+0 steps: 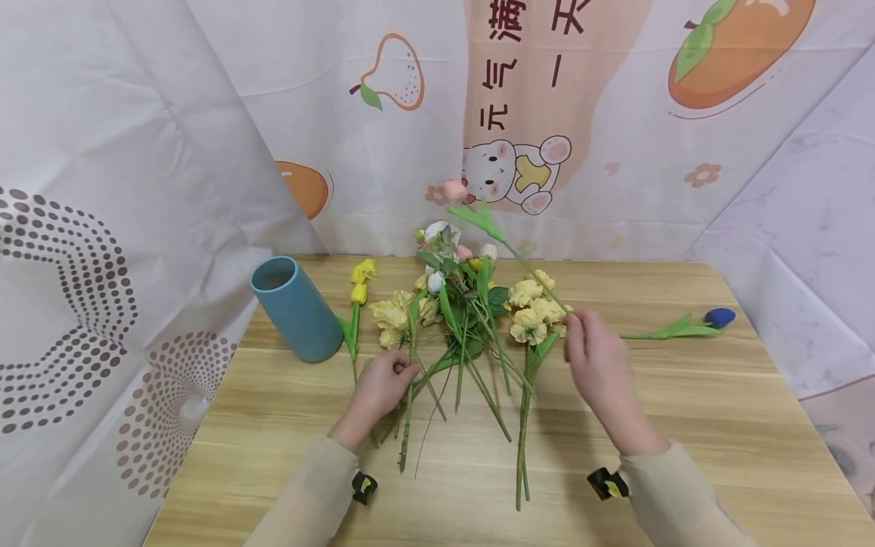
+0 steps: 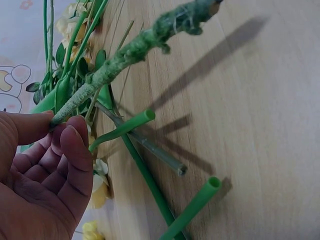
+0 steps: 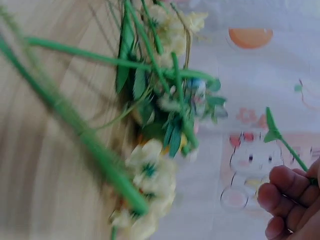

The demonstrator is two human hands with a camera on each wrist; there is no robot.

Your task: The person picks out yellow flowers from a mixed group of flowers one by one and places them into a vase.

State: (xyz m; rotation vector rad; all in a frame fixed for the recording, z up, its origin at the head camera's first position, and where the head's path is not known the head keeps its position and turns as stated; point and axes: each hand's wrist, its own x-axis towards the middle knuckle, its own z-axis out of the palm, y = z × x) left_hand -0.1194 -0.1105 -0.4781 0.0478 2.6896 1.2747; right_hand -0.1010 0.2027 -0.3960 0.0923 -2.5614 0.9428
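In the head view the right hand (image 1: 601,365) pinches the lower stem of a pink tulip (image 1: 455,191), held raised and slanting up to the left over the flowers. The left hand (image 1: 383,384) pinches a thick green stem (image 1: 406,433); the left wrist view shows thumb and fingertips on that fuzzy stem (image 2: 117,62). Between the hands lies a pile of white, pink and yellow flowers with green leaves and crossing stems (image 1: 461,334). Cream flowers (image 1: 529,323) lie beside the right hand. In the right wrist view the right hand (image 3: 295,202) is at the lower right corner.
A blue vase (image 1: 301,315) stands at the table's back left, looking tilted in this view. Yellow flowers (image 1: 359,293) lie beside it. A blue tulip (image 1: 719,317) lies at the right on the wooden table (image 1: 683,441). A printed curtain (image 1: 410,152) hangs behind.
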